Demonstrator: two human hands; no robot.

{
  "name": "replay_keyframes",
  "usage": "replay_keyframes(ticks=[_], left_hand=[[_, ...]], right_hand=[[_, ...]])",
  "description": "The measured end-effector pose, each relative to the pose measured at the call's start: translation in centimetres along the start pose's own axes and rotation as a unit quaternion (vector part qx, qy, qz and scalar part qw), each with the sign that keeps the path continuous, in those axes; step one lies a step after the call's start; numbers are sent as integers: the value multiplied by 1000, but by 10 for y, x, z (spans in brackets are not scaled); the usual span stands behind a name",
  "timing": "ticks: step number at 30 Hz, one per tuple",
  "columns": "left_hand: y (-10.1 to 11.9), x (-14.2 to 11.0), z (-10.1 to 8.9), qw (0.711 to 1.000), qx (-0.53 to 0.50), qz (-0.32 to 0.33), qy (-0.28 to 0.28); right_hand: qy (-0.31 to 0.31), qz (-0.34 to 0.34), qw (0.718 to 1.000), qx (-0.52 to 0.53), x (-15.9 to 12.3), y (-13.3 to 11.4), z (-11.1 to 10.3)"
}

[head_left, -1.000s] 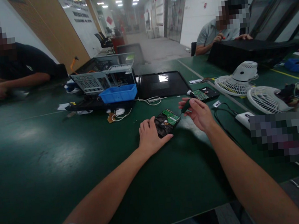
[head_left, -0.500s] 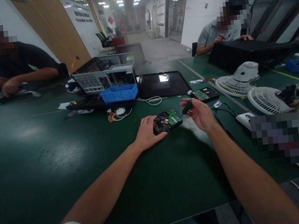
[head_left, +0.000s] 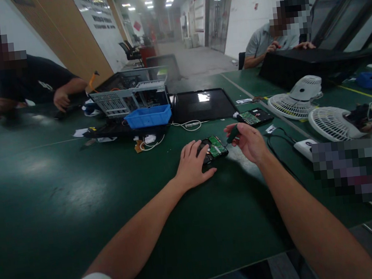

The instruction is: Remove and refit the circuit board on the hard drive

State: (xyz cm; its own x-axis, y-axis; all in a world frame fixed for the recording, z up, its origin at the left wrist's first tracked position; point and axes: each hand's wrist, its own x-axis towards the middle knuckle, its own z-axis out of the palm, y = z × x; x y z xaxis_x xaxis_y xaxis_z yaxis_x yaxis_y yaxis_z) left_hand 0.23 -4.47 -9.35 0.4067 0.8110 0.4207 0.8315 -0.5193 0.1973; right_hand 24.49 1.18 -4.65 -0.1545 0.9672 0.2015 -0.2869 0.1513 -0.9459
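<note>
A hard drive (head_left: 218, 146) lies on the green table with its green circuit board facing up. My left hand (head_left: 191, 163) rests over the drive's left part, hiding much of it. Its fingers are spread, and the thumb is stretched out apart from the drive's near edge. My right hand (head_left: 248, 140) is closed around the dark green handle of a screwdriver (head_left: 232, 135). The screwdriver slants down to the left, its tip at the drive's right edge. Whether the tip sits on a screw is too small to tell.
A second hard drive (head_left: 256, 116) lies beyond my right hand. Ahead are a blue bin (head_left: 149, 116), an opened computer case (head_left: 116, 103) and a black panel (head_left: 202, 107). White fan parts (head_left: 291, 105) and a power strip (head_left: 305, 147) lie right. Two people sit across the table.
My left hand has slid right, farther over the hard drive, and its thumb has come away from the edge. My right hand barely moves. The person at left has moved their hands apart.
</note>
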Motion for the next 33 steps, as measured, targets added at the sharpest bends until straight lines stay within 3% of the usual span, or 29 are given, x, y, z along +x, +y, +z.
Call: replay_keyframes(ticks=[4,10,21,27,33], left_hand=[[7,12,2,1000,16,3,1],[-4,22,10,1000,1,10,-27],[-8,20,15,1000,-17,13,-22],[-8,20,15,1000,-23,9,-12],[-8,19,15,1000,-11,5,-21]], right_hand=[[4,0,1000,2,0,-1,1],[6,0,1000,-5,0,0,0],[-11,-10,1000,-6,-2,-2,2],[-7,36,999,25,1,-3,2],[-10,33,999,17,-1,-4,3]])
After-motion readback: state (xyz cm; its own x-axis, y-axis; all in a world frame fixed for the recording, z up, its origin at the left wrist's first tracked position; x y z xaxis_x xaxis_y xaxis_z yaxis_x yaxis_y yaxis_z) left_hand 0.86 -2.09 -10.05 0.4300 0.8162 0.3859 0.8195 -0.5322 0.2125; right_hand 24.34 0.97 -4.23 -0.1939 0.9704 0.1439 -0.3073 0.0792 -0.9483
